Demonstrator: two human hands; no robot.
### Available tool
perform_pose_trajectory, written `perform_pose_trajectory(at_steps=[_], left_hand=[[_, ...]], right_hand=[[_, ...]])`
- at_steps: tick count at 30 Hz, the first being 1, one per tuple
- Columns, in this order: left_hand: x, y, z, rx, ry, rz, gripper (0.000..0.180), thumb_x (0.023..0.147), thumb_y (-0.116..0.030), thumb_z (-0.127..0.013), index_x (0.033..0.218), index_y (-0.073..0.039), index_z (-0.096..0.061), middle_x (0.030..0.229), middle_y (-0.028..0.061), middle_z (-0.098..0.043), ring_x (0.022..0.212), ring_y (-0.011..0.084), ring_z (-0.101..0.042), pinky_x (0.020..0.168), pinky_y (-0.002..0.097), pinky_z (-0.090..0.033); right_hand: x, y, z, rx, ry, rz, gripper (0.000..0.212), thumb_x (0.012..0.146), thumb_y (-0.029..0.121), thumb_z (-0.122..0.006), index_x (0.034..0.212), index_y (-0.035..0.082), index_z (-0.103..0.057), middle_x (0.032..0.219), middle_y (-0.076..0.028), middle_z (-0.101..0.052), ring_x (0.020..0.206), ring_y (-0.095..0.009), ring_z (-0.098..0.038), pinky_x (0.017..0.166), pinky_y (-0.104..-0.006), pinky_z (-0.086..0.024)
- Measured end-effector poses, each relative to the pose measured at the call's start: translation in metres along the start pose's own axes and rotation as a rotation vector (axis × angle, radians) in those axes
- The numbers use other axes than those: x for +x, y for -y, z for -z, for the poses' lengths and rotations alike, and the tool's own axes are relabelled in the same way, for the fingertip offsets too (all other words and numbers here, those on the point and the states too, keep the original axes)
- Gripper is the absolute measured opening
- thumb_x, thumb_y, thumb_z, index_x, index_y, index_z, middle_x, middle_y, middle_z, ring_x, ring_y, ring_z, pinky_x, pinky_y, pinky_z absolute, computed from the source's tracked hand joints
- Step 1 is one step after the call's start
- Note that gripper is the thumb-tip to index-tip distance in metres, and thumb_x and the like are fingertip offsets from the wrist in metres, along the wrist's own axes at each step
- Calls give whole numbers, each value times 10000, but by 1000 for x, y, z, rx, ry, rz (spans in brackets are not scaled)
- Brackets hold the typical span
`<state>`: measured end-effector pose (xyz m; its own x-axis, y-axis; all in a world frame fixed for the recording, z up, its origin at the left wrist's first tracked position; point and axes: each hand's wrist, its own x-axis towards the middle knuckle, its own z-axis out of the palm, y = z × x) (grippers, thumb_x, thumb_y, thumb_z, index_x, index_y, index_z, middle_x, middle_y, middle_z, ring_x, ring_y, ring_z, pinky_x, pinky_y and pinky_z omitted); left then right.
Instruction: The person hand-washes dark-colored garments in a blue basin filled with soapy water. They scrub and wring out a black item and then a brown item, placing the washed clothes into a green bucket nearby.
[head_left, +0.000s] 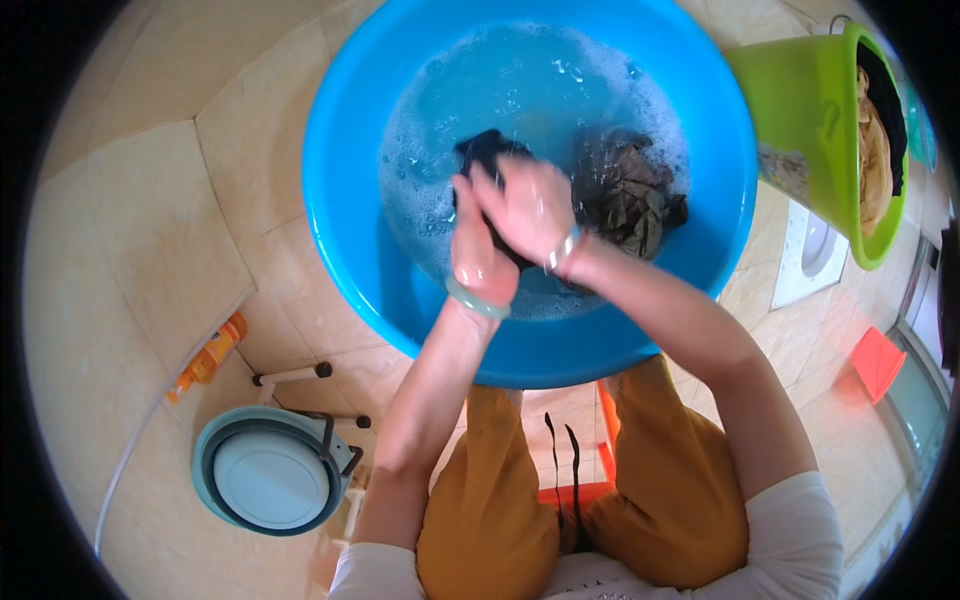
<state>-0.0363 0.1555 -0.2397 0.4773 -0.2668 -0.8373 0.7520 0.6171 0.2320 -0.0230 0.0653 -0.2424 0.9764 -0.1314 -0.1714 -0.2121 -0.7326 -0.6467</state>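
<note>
Soapy water fills the big blue basin (340, 200) in front of me. Bunched between my two hands over the water is a wet, dark garment (482, 148), its exact kind not clear. My left hand (482, 250), with a pale green bangle at the wrist, grips it from the left. Pressed over it from the right is my right hand (532, 208), a silver bracelet on its wrist; its fingers are slightly blurred. A crumpled grey-brown cloth (630, 195) lies partly under water just right of my hands.
A tilted green bucket (815, 120) with clothes inside stands at the right, near a white squat toilet (812, 245). An orange bottle (210, 355) and a grey-green collapsible basin (270, 480) are at the left. An orange-red dustpan-like piece (878, 365) is far right.
</note>
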Motion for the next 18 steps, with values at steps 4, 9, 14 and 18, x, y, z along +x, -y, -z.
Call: perform_pose_trajectory(at_steps=[4, 9, 14, 18], left_hand=[[-11, 12, -19, -26, 201, -33, 592, 1004, -510, -289, 1428, -100, -344, 1417, 63, -436, 1299, 237, -410, 1095, 397, -317], [19, 1, 30, -130, 374, -57, 516, 991, -509, -357, 1296, -112, -482, 1260, 74, -545, 1154, 227, -518, 996, 384, -409], [9, 1, 29, -95, 194, -126, 454, 980, -505, -407, 1171, -122, -558, 1141, 65, -601, 1044, 215, -574, 920, 371, -464], [-17, 9, -17, -92, 176, 46, 548, 1007, -481, -323, 1420, -123, -365, 1417, 46, -433, 1287, 241, -410, 1095, 403, -304]], right_hand=[[61, -36, -7, -112, 77, -227, 431, 925, 386, -463, 778, 37, -669, 747, -200, -664, 719, -398, -651, 658, -487, -527], [-14, 5, 3, 79, 42, 73, 328, 886, 311, -580, 691, 47, -576, 662, -172, -611, 612, -372, -614, 541, -468, -486], [-22, 14, 2, 192, -6, 81, 308, 878, 294, -587, 689, 51, -578, 651, -188, -601, 595, -387, -602, 539, -476, -478], [57, -29, -11, -36, 18, -210, 440, 914, 406, -489, 765, 23, -646, 733, -232, -641, 700, -423, -629, 649, -502, -507]])
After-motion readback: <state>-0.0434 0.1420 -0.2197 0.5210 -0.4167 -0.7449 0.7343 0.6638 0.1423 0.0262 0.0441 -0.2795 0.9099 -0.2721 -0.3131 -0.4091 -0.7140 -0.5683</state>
